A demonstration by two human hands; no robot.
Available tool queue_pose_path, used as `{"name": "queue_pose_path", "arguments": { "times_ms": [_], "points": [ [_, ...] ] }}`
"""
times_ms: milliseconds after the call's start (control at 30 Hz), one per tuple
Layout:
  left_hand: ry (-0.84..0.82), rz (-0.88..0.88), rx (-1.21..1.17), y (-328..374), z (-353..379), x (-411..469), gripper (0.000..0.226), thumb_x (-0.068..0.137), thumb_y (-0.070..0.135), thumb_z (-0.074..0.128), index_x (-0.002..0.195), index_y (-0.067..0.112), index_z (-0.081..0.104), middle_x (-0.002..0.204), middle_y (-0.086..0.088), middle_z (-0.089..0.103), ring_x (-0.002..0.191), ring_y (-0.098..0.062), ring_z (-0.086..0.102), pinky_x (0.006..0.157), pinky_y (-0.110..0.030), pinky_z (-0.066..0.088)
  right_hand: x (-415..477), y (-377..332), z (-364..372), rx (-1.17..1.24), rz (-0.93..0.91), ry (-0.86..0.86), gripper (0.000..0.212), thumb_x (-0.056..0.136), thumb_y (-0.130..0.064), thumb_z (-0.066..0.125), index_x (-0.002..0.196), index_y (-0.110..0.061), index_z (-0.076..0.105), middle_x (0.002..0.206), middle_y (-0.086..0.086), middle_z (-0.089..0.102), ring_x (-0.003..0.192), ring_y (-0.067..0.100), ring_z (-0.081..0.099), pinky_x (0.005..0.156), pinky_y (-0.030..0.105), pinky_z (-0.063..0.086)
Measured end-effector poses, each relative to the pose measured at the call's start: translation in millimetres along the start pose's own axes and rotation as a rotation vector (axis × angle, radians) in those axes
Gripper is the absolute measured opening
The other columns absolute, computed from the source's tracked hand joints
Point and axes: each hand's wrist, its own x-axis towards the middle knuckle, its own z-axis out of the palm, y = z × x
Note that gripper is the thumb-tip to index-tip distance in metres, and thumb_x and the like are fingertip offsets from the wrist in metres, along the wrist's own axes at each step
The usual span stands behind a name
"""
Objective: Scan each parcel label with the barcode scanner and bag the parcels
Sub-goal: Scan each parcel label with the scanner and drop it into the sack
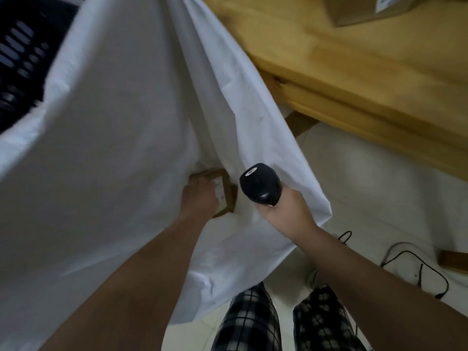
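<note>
Right now the left hand [201, 197] grips a brown parcel [225, 196] at the mouth of the white bag [121, 117], centre. Just right of it, the right hand [286, 211] has its fingers wrapped round the black scanner [260, 184]. A wooden table [367, 77] stands far right, with a box [367, 8] on it.

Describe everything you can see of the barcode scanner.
The scanner is black and glossy, plastic by its look, with a rounded head that bears a small white sticker. The right hand grips its handle, which is mostly hidden in the fist. The head tilts up and to the left, in front of the white bag and just right of the brown parcel. Whether a cable is attached cannot be seen.
</note>
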Motion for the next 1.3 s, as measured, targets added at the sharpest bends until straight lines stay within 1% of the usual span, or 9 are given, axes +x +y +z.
{"name": "queue_pose_path", "arguments": {
  "times_ms": [267,433,567,700,833,933,1033,1200,1300],
  "points": [
    [0.207,0.088,-0.159,39.9,-105.2,-37.6,0.039,0.097,0.026,0.045,0.133,0.013,0.048,0.133,-0.009,0.049,0.122,-0.029,0.043,0.100,-0.039,0.037,-36.4,-28.7,-60.1,0.078,0.020,0.178,0.018,0.080,-0.022,0.072,0.088,-0.022,0.056,0.069,-0.006,0.058,0.078,0.022,0.062,0.066,0.028,0.046],
    [0.429,0.263,-0.260,68.2,-176.3,-66.6,0.038,0.098,0.029,0.048,0.133,0.015,0.052,0.131,-0.006,0.053,0.120,-0.026,0.048,0.097,-0.036,0.039,-60.8,-51.4,-111.8,0.169,0.010,0.306,0.021,0.080,-0.015,0.074,0.068,-0.012,0.057,0.057,-0.002,0.054,0.059,0.011,0.054,0.054,0.025,0.037],
    [0.570,0.398,-0.353,101.4,-234.4,-79.0,0.032,0.095,0.025,0.054,0.122,0.011,0.061,0.120,-0.008,0.058,0.110,-0.027,0.053,0.092,-0.036,0.040,-75.0,-68.9,-162.1,0.202,-0.053,0.448,0.032,0.079,-0.012,0.073,0.064,-0.025,0.048,0.049,-0.014,0.049,0.051,0.003,0.047,0.048,0.016,0.034],
    [0.617,0.466,-0.392,134.0,-282.7,-79.2,0.036,0.094,0.025,0.055,0.128,0.011,0.058,0.125,-0.007,0.056,0.114,-0.026,0.050,0.093,-0.033,0.039,-77.2,-72.9,-209.9,0.279,-0.050,0.480,0.030,0.080,-0.014,0.070,0.058,-0.013,0.049,0.050,-0.001,0.046,0.053,0.017,0.047,0.056,0.029,0.036],
    [0.591,0.484,-0.383,166.4,-317.2,-63.2,0.043,0.095,0.031,0.054,0.133,0.013,0.051,0.129,-0.007,0.052,0.117,-0.025,0.048,0.095,-0.034,0.040,-73.7,-75.0,-253.7,0.340,-0.032,0.515,0.018,0.081,-0.010,0.070,0.067,-0.009,0.058,0.051,-0.004,0.049,0.057,0.019,0.053,0.058,0.034,0.044],
    [0.540,0.455,-0.332,196.2,-339.2,-41.9,0.054,0.093,0.040,0.057,0.138,0.014,0.043,0.133,-0.009,0.045,0.120,-0.028,0.044,0.099,-0.036,0.039,-67.0,-79.0,-288.7,0.397,-0.025,0.549,0.013,0.081,-0.011,0.071,0.078,0.000,0.064,0.059,0.004,0.054,0.064,0.025,0.058,0.066,0.040,0.050],
    [0.450,0.384,-0.333,233.7,-357.7,-14.7,0.065,0.090,0.049,0.059,0.140,0.015,0.036,0.138,-0.012,0.036,0.126,-0.032,0.037,0.106,-0.039,0.034,-56.1,-81.5,-324.4,0.441,-0.027,0.568,0.017,0.083,-0.013,0.070,0.085,0.004,0.065,0.071,0.019,0.060,0.065,0.029,0.061,0.063,0.033,0.047],
    [0.215,-0.009,-0.946,286.6,-391.9,38.9,0.084,0.089,0.062,0.050,0.146,0.006,0.028,0.145,-0.018,0.031,0.133,-0.036,0.033,0.107,-0.045,0.029,-24.2,-84.8,-380.3,0.571,-0.022,0.545,0.005,0.084,-0.012,0.070,0.086,-0.012,0.066,0.072,0.005,0.064,0.056,0.011,0.062,0.061,0.028,0.053],
    [0.197,-0.129,-0.937,296.8,-401.4,67.1,0.076,0.092,0.059,0.048,0.139,0.001,0.036,0.140,-0.020,0.039,0.128,-0.038,0.040,0.103,-0.044,0.034,-1.0,-87.6,-404.4,0.698,-0.051,0.463,0.017,0.082,-0.015,0.075,0.089,-0.026,0.064,0.086,-0.002,0.067,0.083,0.015,0.066,0.074,0.032,0.057]
  ]
}}
